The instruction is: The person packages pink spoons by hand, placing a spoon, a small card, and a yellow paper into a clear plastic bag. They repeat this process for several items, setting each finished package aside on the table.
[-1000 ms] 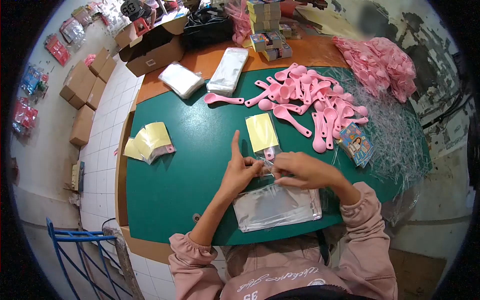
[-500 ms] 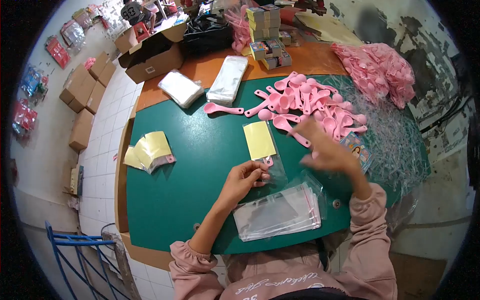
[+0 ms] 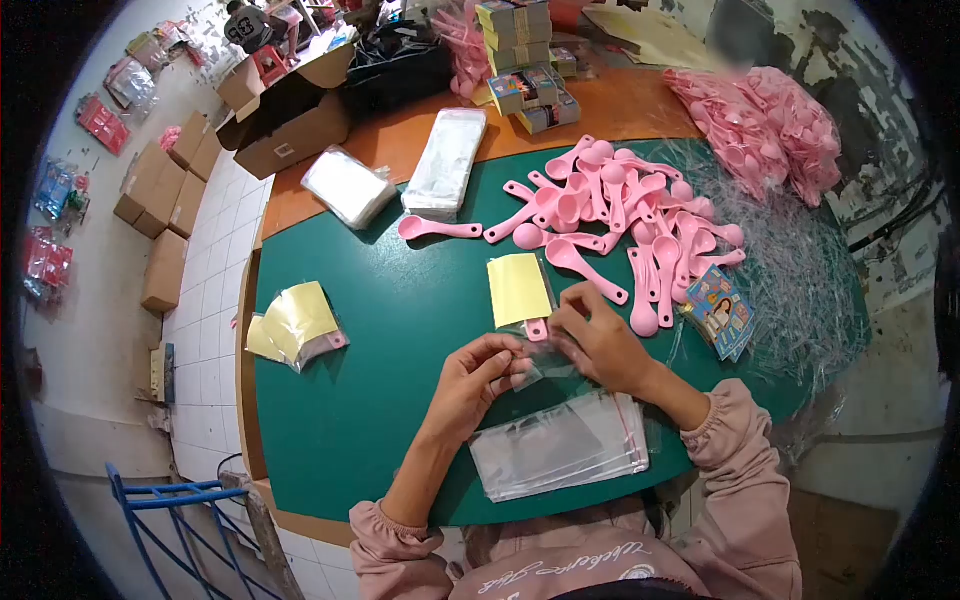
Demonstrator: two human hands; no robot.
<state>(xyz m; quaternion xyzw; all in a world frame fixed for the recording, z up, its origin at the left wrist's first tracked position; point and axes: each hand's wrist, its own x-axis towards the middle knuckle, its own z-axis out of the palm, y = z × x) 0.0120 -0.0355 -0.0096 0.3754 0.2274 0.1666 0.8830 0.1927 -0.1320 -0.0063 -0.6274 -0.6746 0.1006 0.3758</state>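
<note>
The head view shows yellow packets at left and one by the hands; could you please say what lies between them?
The head view shows bare green tabletop between the left packets and the centre packet.

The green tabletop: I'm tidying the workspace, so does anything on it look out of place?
Two things. One pink spoon juts out left of the spoon pile, just in front of a stack of clear bags. On the right, clear plastic strips lie in a loose tangle, resembling scattered scrap.
</note>
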